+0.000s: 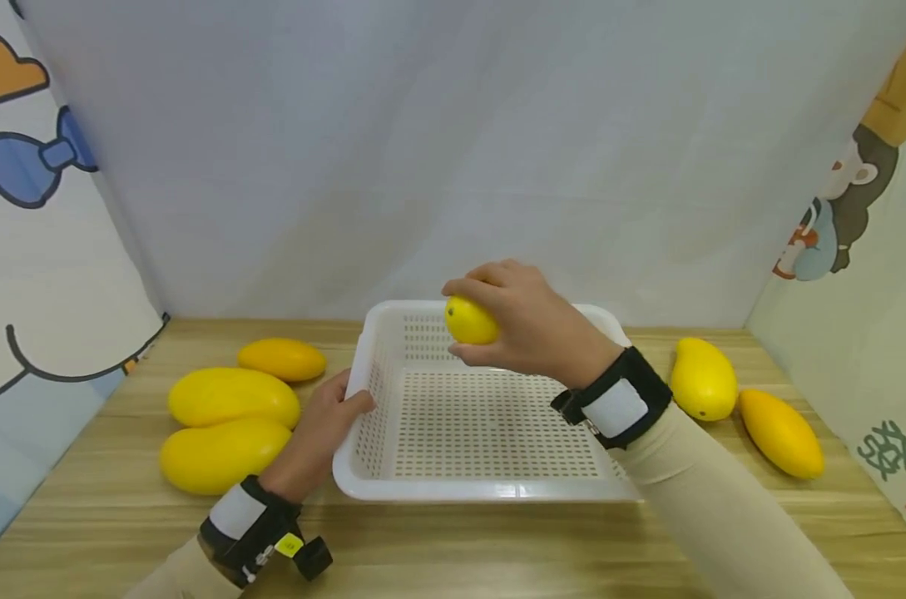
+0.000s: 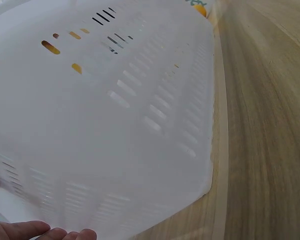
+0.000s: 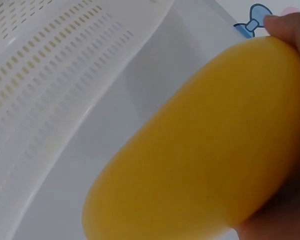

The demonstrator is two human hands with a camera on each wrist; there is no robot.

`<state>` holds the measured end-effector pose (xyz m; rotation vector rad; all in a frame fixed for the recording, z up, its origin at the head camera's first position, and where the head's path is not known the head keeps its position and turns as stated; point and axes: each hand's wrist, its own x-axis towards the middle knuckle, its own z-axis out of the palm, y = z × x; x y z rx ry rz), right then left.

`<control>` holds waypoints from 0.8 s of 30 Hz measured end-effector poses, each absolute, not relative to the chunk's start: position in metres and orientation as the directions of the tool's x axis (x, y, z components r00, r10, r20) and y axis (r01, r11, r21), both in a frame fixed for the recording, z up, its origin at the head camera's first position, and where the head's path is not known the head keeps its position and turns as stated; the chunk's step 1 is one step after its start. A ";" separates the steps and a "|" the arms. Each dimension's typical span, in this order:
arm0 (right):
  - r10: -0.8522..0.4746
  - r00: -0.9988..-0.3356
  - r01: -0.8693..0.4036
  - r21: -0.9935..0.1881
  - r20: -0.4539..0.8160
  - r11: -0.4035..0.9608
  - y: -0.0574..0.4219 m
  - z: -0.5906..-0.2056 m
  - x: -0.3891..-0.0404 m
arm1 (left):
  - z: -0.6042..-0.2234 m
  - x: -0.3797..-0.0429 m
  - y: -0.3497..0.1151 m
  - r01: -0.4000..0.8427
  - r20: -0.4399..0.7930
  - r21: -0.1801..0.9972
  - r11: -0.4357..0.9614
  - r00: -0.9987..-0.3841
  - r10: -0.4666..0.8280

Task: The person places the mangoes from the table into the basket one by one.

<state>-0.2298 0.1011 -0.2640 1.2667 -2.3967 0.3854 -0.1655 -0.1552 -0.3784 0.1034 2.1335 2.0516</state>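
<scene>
A white perforated plastic basket [image 1: 490, 489] sits on the wooden table, and its inside holds nothing that I can see. My left hand [image 1: 321, 428] grips its left rim, thumb over the edge; the left wrist view shows those fingertips [image 2: 27, 230] against the basket wall [image 2: 65, 120]. Above the back part of the basket, my right hand [image 1: 531, 324] holds a yellow mango [image 1: 470, 322] between thumb and fingers. In the right wrist view this mango [image 3: 190, 145] hides much of the scene, with the basket's perforated wall [image 3: 45, 65] beyond it.
To the basket's left lie three mangoes, an orange-yellow one [image 1: 282, 359] and two larger yellow ones [image 1: 231, 398]. On the right are a yellow mango [image 1: 703, 378] and an orange-yellow one [image 1: 782, 434]. A pale cloth [image 1: 453, 166] hangs behind the table [image 1: 527, 549].
</scene>
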 end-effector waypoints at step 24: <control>-0.745 -0.603 -0.781 -0.021 0.286 0.624 0.071 -0.288 -0.250 | -0.378 -0.166 -0.157 -0.087 -0.095 0.995 0.051 -0.981 0.169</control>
